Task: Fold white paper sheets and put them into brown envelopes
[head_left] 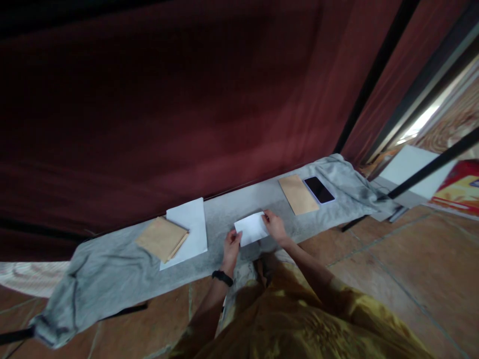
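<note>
A small white sheet of paper, possibly folded, is held level over the middle of the cloth-covered bench. At its left edge, my left hand pinches the paper; a dark band circles that wrist. On the opposite side, my right hand grips the upper right corner between thumb and fingers. To the left lies a stack of brown envelopes, resting partly on larger white sheets. A single brown envelope lies flat to the right of my right hand.
A phone with a dark screen lies beside the single envelope. Grey cloth covers the narrow bench and bunches at both ends. Behind it hangs a dark red curtain. Black poles stand at the right, near a white box-like object.
</note>
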A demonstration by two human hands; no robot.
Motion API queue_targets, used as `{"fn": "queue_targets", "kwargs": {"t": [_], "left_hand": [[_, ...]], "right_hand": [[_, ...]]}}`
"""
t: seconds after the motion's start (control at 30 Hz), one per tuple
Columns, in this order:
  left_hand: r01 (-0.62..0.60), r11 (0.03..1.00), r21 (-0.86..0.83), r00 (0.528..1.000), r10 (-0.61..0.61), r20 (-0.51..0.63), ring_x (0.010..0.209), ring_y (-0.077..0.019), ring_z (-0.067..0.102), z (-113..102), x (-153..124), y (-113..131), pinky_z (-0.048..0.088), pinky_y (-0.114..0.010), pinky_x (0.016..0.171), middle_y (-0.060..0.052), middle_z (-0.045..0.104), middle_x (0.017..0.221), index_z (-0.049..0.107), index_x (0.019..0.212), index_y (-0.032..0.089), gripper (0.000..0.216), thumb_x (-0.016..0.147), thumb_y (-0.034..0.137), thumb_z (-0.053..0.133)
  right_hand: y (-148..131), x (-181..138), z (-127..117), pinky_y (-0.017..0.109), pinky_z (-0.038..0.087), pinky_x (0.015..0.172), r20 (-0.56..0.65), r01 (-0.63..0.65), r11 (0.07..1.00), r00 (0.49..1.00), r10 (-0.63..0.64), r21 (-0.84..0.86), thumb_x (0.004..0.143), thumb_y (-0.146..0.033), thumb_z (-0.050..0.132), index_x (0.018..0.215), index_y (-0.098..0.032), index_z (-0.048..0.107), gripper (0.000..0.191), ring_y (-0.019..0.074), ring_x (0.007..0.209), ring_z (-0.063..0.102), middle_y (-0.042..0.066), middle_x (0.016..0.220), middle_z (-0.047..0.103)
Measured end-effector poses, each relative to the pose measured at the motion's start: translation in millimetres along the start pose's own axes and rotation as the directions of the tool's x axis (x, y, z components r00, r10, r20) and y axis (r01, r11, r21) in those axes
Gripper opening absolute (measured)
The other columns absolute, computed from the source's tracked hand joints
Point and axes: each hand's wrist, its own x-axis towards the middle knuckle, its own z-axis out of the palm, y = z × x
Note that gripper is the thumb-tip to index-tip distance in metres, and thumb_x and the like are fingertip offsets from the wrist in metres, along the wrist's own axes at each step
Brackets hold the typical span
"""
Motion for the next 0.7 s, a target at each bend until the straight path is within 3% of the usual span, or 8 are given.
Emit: {"fn": "queue_targets", "kwargs": {"t": [0.2, 0.27, 0.4, 0.57, 0.7], "left_hand": [[-0.023, 0.993, 0.114, 0.999, 0.028, -0.046, 0.065, -0.0163, 0.063, 4, 10, -10, 0.05, -0.028, 0.065, 0.003, 0.063, 0.068, 0.064, 0.114, 0.02, 0.037, 0.077, 0.018, 0.065], [-0.075, 0.966, 0.249, 0.995, 0.089, -0.045, 0.067, -0.0163, 0.064, 6, 13, -12, 0.051, -0.028, 0.068, 0.003, 0.064, 0.071, 0.064, 0.116, 0.019, 0.039, 0.078, 0.014, 0.063], [-0.195, 0.826, 0.528, 0.971, 0.237, -0.011, 0.076, -0.0173, 0.066, 8, 11, -16, 0.054, -0.03, 0.076, -0.002, 0.068, 0.087, 0.066, 0.118, 0.018, 0.038, 0.082, 0.009, 0.06], [-0.22, 0.773, 0.595, 0.965, 0.261, 0.018, 0.094, -0.0202, 0.067, 11, 4, -19, 0.053, -0.033, 0.09, -0.009, 0.066, 0.114, 0.068, 0.118, 0.019, 0.04, 0.083, 0.005, 0.056], [-0.274, 0.692, 0.667, 0.952, 0.292, 0.088, 0.125, -0.0269, 0.056, 23, -5, -17, 0.045, -0.043, 0.107, -0.012, 0.06, 0.135, 0.064, 0.129, 0.02, 0.04, 0.091, 0.015, 0.052]], "right_hand": [[-1, 5, 14, 0.027, 0.048, 0.085, -0.002, 0.019, 0.99, 1.0, -0.019, -0.141, 0.102, -0.021, 0.045, 0.126, -0.019, 0.062, 0.03, 0.0208, 0.102, 0.068, 0.01, 0.117, 0.073], [0, 6, 17, 0.029, 0.047, 0.091, 0.008, 0.04, 0.983, 0.999, -0.039, -0.178, 0.101, -0.02, 0.045, 0.131, -0.019, 0.06, 0.033, 0.0223, 0.107, 0.066, 0.011, 0.122, 0.07], [5, 3, 21, 0.037, 0.046, 0.097, 0.032, 0.075, 0.969, 0.997, -0.07, -0.235, 0.1, -0.02, 0.043, 0.139, -0.016, 0.055, 0.04, 0.0261, 0.112, 0.062, 0.015, 0.127, 0.067], [9, -16, 33, 0.042, 0.038, 0.108, 0.054, 0.221, 0.925, 0.975, -0.215, -0.307, 0.101, -0.022, 0.039, 0.146, -0.015, 0.05, 0.047, 0.0281, 0.131, 0.051, 0.015, 0.151, 0.05], [11, -34, 45, 0.046, 0.028, 0.117, 0.109, 0.361, 0.875, 0.933, -0.344, -0.324, 0.102, -0.031, 0.042, 0.154, -0.02, 0.04, 0.053, 0.0268, 0.141, 0.044, 0.012, 0.155, 0.048]]}}
